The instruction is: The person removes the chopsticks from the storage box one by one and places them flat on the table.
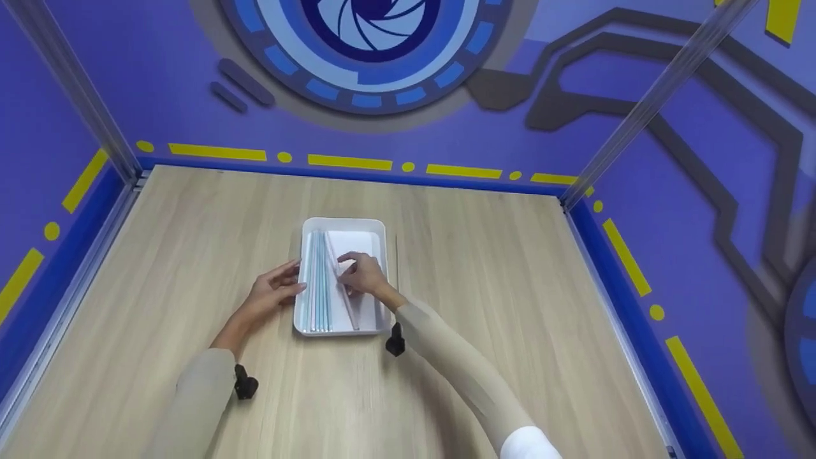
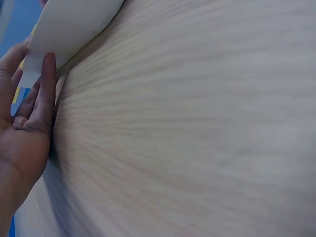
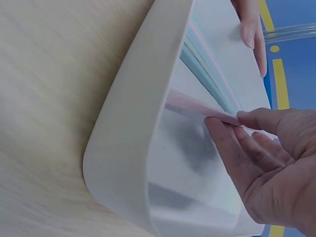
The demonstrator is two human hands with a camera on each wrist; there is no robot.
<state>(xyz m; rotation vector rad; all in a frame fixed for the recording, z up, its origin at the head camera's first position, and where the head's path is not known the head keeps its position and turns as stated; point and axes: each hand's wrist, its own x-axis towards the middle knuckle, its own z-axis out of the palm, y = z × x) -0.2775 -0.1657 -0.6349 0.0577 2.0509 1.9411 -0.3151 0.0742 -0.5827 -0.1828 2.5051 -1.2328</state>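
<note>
A right hand point(image 1: 363, 274) pinches a pale pink stick point(image 1: 351, 311) slanting inside a white tray point(image 1: 344, 223); a light grip should align it best, while the left hand point(image 1: 266, 294), fingers fairly straight, touches the outer left wall; bluish and pinkish sticks point(image 1: 320, 299) lie along that side

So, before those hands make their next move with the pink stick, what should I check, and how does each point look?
1. Pink stick held: ok, the right hand pinches the pink stick.
2. Grip firm enough: cannot tell, pictures don't show pressure.
3. Left hand at the tray: ok, it touches the left side.
4. Tray upright on the table: ok.
5. Row of sticks together: ok, they lie side by side along the tray's left.
6. Pink stick aligned with the row: not ok, it slants away.
</note>
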